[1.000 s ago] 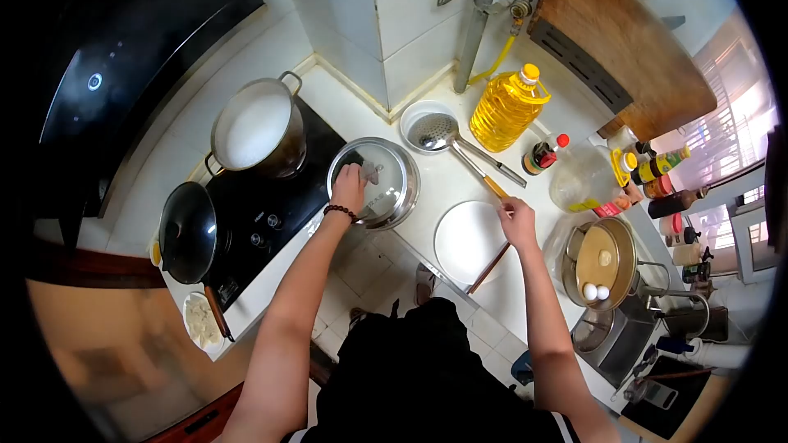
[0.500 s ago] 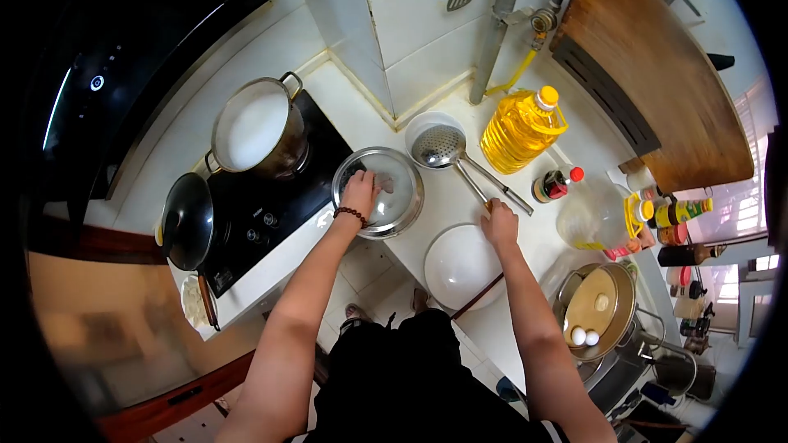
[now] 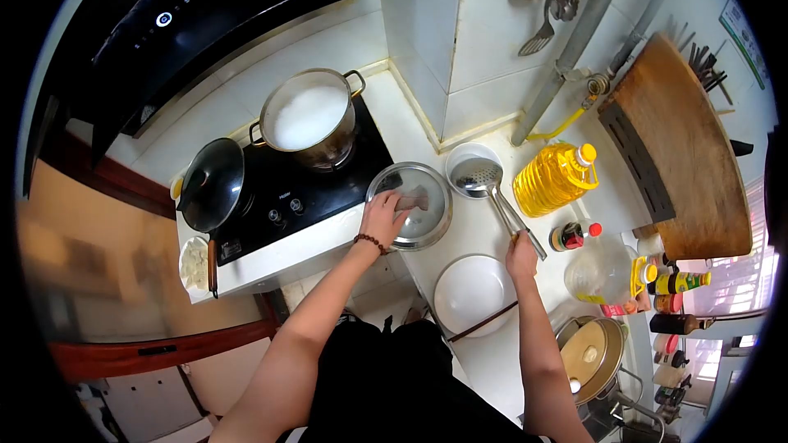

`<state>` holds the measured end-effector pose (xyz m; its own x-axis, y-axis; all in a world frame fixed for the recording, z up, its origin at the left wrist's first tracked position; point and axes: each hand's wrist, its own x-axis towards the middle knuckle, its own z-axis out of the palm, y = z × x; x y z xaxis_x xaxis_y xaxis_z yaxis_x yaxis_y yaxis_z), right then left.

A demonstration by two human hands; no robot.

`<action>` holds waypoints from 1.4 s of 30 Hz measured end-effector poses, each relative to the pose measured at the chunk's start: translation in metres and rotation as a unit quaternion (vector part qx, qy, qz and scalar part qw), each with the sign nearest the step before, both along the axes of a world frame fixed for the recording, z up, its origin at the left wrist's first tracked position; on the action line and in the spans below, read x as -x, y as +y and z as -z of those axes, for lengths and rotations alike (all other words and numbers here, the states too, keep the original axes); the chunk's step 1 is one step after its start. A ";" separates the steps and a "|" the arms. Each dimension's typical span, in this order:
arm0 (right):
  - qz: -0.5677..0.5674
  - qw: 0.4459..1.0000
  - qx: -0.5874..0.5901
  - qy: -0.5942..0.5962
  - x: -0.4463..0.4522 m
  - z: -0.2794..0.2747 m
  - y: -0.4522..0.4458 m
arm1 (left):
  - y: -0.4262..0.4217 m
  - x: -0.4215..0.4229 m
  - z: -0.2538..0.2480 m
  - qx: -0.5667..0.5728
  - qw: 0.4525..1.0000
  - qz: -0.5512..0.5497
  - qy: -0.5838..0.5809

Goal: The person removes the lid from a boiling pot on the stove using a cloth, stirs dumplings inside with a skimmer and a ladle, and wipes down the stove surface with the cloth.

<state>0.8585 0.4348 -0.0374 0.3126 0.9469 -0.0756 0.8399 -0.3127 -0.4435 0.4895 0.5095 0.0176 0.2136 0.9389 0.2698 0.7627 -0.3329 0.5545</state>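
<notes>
My left hand lies over a round glass lid with a steel rim, fingers closed about its knob; whether the lid rests on the counter is hard to see. My right hand is closed round the handle of a perforated skimmer. The skimmer's head sits in a small white bowl, and a second metal handle runs beside the held one. Just below, a larger white bowl stands near the counter edge, with dark chopsticks laid across it.
Foamy white liquid fills a pot on the black hob. A lidded wok stands at left. To the right are an oil bottle, a sauce bottle, a large plastic jug and a pan of brownish liquid.
The camera view has turned, so the counter and hob appear further right. Both hands keep their places on the lid and the skimmer handle.
</notes>
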 end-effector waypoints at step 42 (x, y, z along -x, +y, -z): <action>-0.273 0.957 -0.074 0.069 0.376 -0.261 0.183 | -0.057 0.275 -0.056 0.216 0.886 -0.039 -0.410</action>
<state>0.4828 0.6177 0.2235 -0.2342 0.9699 0.0669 0.7904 0.2300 -0.5678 0.2149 0.4523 0.0739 0.0420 0.9956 -0.0832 0.0571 0.0807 0.9951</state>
